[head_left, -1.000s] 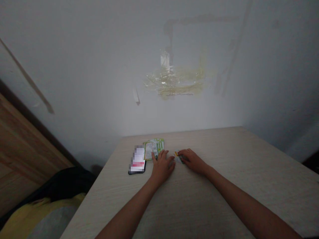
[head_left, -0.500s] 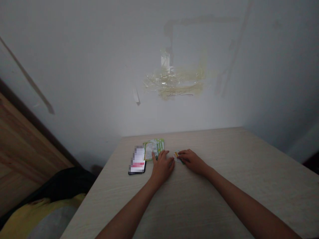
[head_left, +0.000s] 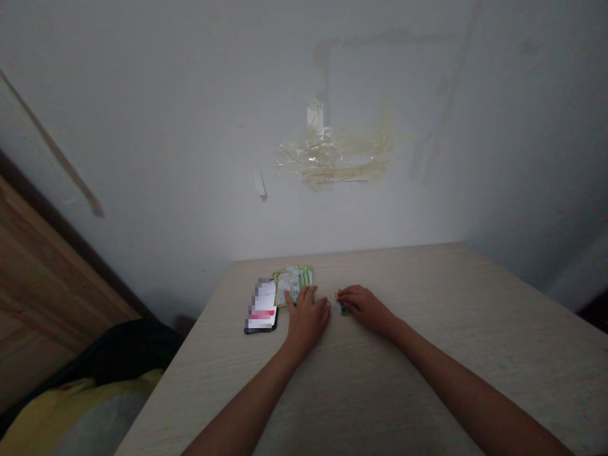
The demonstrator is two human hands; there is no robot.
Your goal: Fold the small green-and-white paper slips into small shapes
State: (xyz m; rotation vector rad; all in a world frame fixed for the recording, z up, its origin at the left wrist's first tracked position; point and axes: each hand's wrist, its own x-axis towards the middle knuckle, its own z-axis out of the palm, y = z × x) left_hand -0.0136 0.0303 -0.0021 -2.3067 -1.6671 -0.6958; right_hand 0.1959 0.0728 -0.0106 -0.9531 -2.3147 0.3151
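My left hand [head_left: 306, 323] lies palm down on the table, fingers spread. Its fingertips reach the lower edge of several overlapping green-and-white printed packets [head_left: 287, 285]. The fingers of my right hand [head_left: 368, 307] are drawn together over a small packet [head_left: 344, 310] with green and clear plastic-like parts. Most of this packet is hidden under those fingers. Its clear part points toward my left thumb, and I cannot tell whether the two touch.
A phone [head_left: 263, 320] with a lit screen lies left of the packets on the pale wooden table [head_left: 380, 380]. A wall [head_left: 213, 126] with old tape [head_left: 327, 155] rises behind. Yellow and grey cloth [head_left: 95, 411] is at lower left, near a wooden panel [head_left: 28, 272].
My left hand has shifted slightly left. The small packet under my right fingers has turned a little, showing less orange and more green. The phone and the packet pile have stayed put.
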